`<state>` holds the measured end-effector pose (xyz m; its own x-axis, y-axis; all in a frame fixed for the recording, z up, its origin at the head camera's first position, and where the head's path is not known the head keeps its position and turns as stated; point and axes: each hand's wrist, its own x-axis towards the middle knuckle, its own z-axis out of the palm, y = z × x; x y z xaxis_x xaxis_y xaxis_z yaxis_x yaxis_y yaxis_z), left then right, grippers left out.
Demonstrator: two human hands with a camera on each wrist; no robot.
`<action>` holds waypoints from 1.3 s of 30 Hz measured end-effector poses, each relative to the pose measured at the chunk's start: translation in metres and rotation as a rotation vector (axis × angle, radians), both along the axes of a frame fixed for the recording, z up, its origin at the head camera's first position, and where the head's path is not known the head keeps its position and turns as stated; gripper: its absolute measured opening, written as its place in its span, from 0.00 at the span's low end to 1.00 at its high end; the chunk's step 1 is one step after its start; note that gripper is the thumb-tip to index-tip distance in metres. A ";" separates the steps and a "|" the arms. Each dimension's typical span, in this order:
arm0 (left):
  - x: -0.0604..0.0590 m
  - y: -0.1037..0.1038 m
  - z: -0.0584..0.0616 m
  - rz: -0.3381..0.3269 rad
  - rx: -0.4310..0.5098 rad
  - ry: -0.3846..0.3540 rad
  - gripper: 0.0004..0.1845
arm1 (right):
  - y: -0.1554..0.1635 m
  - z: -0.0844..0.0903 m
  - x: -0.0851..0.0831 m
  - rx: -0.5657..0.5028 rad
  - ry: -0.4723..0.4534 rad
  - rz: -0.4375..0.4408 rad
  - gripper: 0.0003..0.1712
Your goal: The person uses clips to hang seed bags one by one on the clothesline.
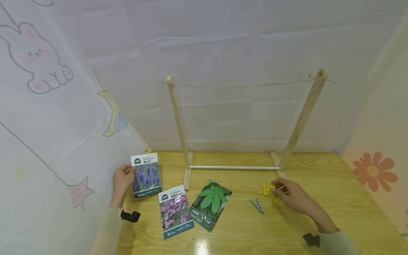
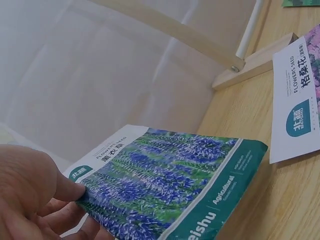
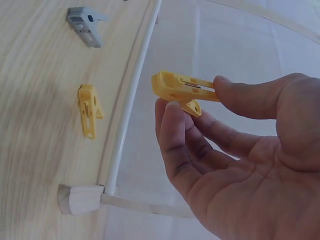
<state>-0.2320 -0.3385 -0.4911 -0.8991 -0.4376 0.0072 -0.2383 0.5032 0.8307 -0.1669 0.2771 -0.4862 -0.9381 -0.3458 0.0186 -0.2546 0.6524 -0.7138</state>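
Observation:
My left hand (image 1: 123,181) pinches the left edge of a seed packet (image 1: 147,176) with purple flower spikes. In the left wrist view the thumb lies on that packet's front (image 2: 165,175), and it is tilted up off the table. My right hand (image 1: 294,196) holds a yellow clothespin (image 3: 182,89) between thumb and fingers. A second yellow clothespin (image 3: 87,111) and a grey clothespin (image 1: 257,205) lie on the table nearby. Between the hands lie a pink-flower seed packet (image 1: 176,211) and a green-leaf packet (image 1: 211,204), their edges meeting.
A wooden frame stands at the back of the table, with a left post (image 1: 178,120), a right post (image 1: 302,120) and a white lower rod (image 1: 234,167). A thin string (image 1: 236,86) is tied between the post tops. Printed sheets (image 1: 223,46) surround the wooden table (image 1: 236,230).

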 end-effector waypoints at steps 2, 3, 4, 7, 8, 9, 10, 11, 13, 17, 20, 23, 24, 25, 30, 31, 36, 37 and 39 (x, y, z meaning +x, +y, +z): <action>0.001 0.003 0.003 -0.007 -0.008 0.000 0.23 | -0.001 0.003 0.000 -0.007 0.007 0.015 0.17; 0.000 0.004 0.004 -0.010 -0.013 -0.003 0.23 | -0.001 0.004 0.000 -0.004 0.016 0.019 0.16; 0.001 0.006 0.006 -0.014 -0.019 -0.003 0.23 | -0.001 0.005 0.000 0.001 0.028 0.024 0.16; 0.001 0.010 0.009 -0.026 -0.031 0.003 0.23 | -0.002 0.008 -0.001 0.007 0.056 0.028 0.16; 0.001 0.011 0.010 -0.030 -0.036 0.006 0.23 | -0.002 0.010 -0.001 0.006 0.061 0.028 0.16; 0.001 0.012 0.011 -0.034 -0.037 0.012 0.22 | -0.003 0.011 -0.001 0.006 0.066 0.029 0.16; 0.001 0.013 0.011 -0.038 -0.039 0.020 0.22 | -0.003 0.012 -0.001 0.005 0.069 0.030 0.16; 0.001 0.014 0.012 -0.039 -0.047 0.024 0.22 | -0.003 0.014 -0.001 0.001 0.068 0.030 0.16; 0.002 0.016 0.015 -0.042 -0.060 0.030 0.22 | -0.004 0.017 -0.001 -0.006 0.068 0.031 0.16; 0.003 0.021 0.019 -0.046 -0.075 0.042 0.23 | -0.006 0.022 -0.001 -0.007 0.077 0.029 0.16; 0.003 0.023 0.022 -0.050 -0.069 0.057 0.23 | -0.007 0.025 -0.001 -0.001 0.089 0.026 0.16; 0.005 0.027 0.025 -0.048 -0.062 0.064 0.22 | -0.008 0.028 -0.001 0.000 0.087 0.025 0.17; 0.005 0.028 0.026 -0.048 -0.059 0.067 0.22 | -0.009 0.029 -0.001 -0.001 0.083 0.024 0.18; 0.006 0.029 0.027 -0.047 -0.054 0.068 0.21 | -0.009 0.030 -0.001 0.001 0.080 0.024 0.18; 0.006 0.035 0.030 -0.055 -0.056 0.088 0.20 | -0.012 0.037 -0.003 0.006 0.086 0.024 0.18; 0.007 0.036 0.031 -0.057 -0.059 0.094 0.20 | -0.013 0.039 -0.003 0.009 0.092 0.026 0.18; 0.007 0.041 0.034 -0.091 -0.057 0.138 0.19 | -0.016 0.044 -0.006 0.012 0.120 0.032 0.18; 0.008 0.041 0.035 -0.100 -0.057 0.147 0.19 | -0.017 0.045 -0.007 0.014 0.121 0.032 0.19; 0.007 0.043 0.036 -0.114 -0.057 0.162 0.19 | -0.018 0.047 -0.008 0.012 0.125 0.034 0.19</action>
